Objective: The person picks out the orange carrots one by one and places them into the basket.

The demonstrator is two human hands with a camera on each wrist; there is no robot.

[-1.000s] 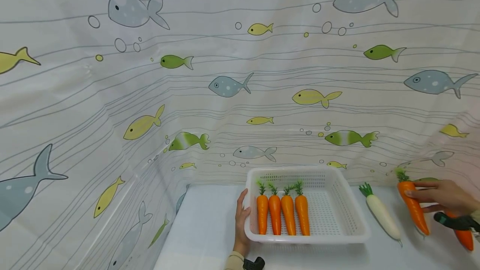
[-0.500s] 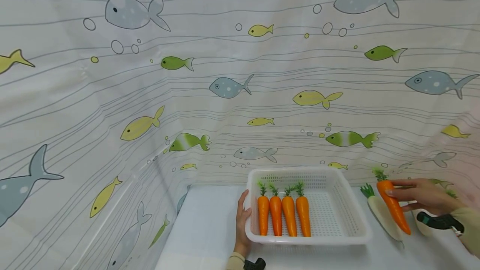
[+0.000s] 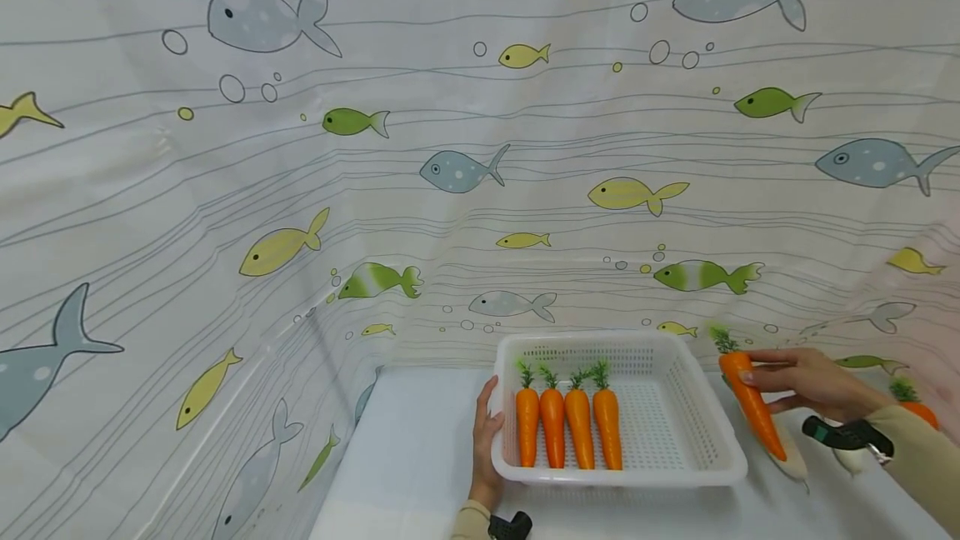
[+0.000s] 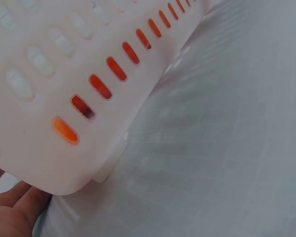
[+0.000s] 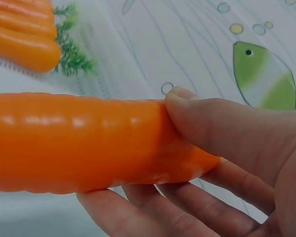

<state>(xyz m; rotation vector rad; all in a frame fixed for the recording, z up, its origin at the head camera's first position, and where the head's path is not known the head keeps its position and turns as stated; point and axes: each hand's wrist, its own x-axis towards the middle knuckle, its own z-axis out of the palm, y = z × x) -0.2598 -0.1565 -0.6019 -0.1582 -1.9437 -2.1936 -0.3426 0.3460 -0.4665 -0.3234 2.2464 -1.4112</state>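
Note:
My right hand (image 3: 810, 382) pinches an orange carrot (image 3: 752, 407) with a leafy green top, thumb on one side and fingers on the other. The carrot is tilted just right of a white plastic basket (image 3: 615, 478) and overlaps a white radish (image 3: 795, 465). In the right wrist view, the held carrot (image 5: 89, 140) spans the left half. Several carrots (image 3: 578, 430) stand side by side in the basket's left part, tops toward the back wall. At the basket's left side, my left hand (image 3: 486, 448) grips the rim; the left wrist view shows its fingers (image 4: 27, 202) at a basket corner.
A second white radish (image 3: 850, 461) lies partly hidden under the right wrist. Beyond the right sleeve shows another carrot (image 3: 918, 413), mostly covered. A fish-patterned sheet (image 3: 450, 223) hangs behind and to the left of the white table (image 3: 412, 440).
My right hand has carried the carrot leftward from the table's right side, across the radish, to beside the basket. The left hand keeps its place on the basket.

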